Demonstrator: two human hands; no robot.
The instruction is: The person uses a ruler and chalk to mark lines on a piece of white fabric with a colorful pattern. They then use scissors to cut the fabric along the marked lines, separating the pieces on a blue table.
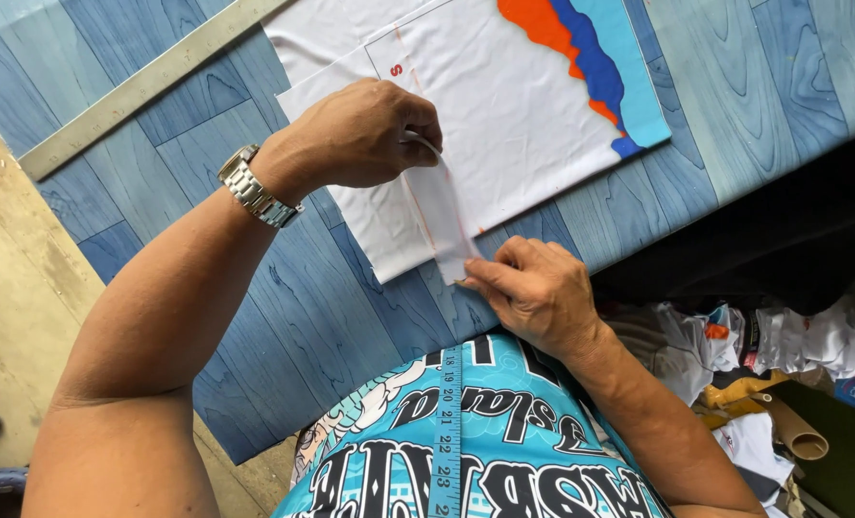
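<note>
At the far left, a bit of bare floor (5,249) beside the blue wood-look tabletop (284,317). Near the top left, a long grey metal ruler (140,86) lying slanted on the tabletop. Next, a left arm with a silver watch (255,188) on the wrist. Left hand (360,134) curled over the white cloth (504,115), fingers (418,129) closed tight on something thin and pale, too hidden to tell what. White cloth lying flat on the tabletop, in the middle near the top, with thin orange lines drawn on it. From under the left hand, a narrow white strip (447,216) of that cloth running down toward the near edge. At the low end of the strip, right hand (538,293), fingers (480,273) pinched shut on the tip of the strip. Below the hands, a yellow tape measure (450,432) hanging down over a bright blue printed shirt. Farther right, on the cloth, wavy patches of orange, dark blue and light blue (591,58). At the low right, off the tabletop, a heap of cloth scraps (792,336) and a brown cardboard tube (792,432).
</note>
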